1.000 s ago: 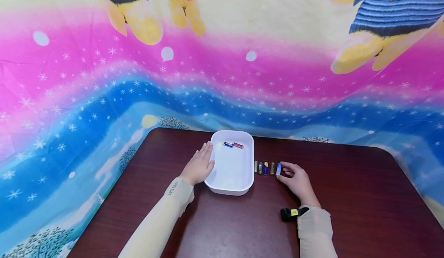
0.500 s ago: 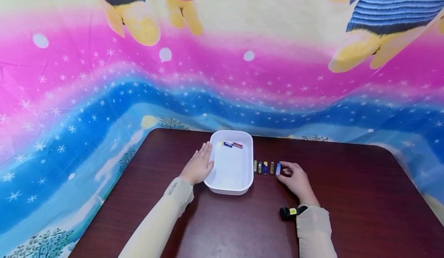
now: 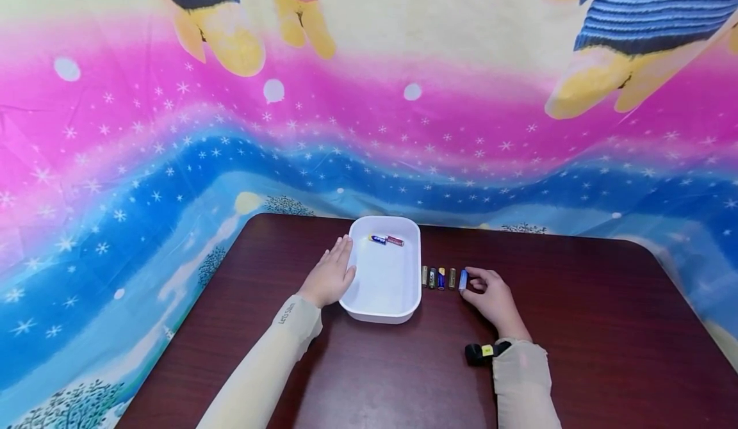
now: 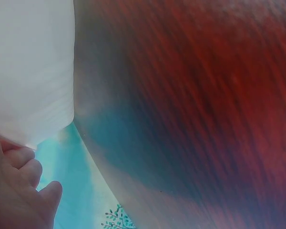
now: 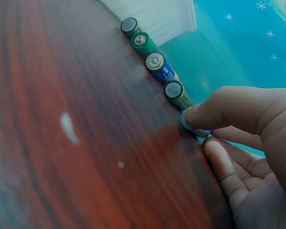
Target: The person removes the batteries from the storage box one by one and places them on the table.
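Blue battery [image 3: 463,280] is pinched by the right hand [image 3: 492,301], thumb at its near end. Four batteries [image 3: 441,278] lie left of that hand; only the right wrist view shows their ends clearly. Left hand [image 3: 330,277], fingers straight, touches the white box [image 3: 380,291]; the head view alone shows two batteries [image 3: 393,241] inside.

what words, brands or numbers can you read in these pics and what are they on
"Let's Slim": on the left sleeve; small, so a likely reading.
Yellow label on the black wrist device: too small to read.
Row of batteries beside the white tray: print too blurred, one marked end included.
Blue-and-yellow battery and red battery in the tray: too small.
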`<state>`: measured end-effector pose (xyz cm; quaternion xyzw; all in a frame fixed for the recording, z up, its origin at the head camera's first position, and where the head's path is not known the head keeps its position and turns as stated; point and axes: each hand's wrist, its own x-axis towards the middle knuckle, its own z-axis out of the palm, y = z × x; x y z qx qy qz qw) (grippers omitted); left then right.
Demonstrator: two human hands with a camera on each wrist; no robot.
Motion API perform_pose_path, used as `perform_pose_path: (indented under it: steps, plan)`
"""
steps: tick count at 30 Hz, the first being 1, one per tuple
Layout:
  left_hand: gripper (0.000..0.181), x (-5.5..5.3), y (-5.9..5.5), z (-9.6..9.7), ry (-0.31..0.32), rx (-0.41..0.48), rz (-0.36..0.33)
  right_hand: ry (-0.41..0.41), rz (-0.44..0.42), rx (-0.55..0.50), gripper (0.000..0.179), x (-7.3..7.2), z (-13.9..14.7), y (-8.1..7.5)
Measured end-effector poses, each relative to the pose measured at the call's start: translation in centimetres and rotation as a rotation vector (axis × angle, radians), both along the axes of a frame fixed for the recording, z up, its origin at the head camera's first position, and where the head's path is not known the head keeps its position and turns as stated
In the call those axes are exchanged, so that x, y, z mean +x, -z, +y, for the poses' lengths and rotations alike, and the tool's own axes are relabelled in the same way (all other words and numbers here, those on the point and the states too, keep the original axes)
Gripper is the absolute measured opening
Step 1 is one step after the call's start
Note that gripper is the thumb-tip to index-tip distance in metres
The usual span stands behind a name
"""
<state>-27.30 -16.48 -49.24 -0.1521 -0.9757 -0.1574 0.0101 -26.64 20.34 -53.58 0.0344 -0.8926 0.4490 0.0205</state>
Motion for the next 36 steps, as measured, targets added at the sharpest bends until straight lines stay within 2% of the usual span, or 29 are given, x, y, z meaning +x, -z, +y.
perform_pose_path:
  steps: [20, 32, 36]
  plan:
    - [0.063, 0.1, 0.0, 0.0, -0.006, 0.005, -0.004, -0.01, -0.004, -0.044, 0.055, -0.1, 0.4, 0.2]
    - [0.064, 0.1, 0.0, -0.1, -0.003, 0.01, 0.001, -0.02, -0.01, -0.097, 0.047, 0.3, 0.3, -1.1]
    - [0.064, 0.0, 0.1, -0.1, 0.003, 0.009, 0.004, 0.0, 0.013, -0.07, 0.041, 0.4, 0.4, -1.5]
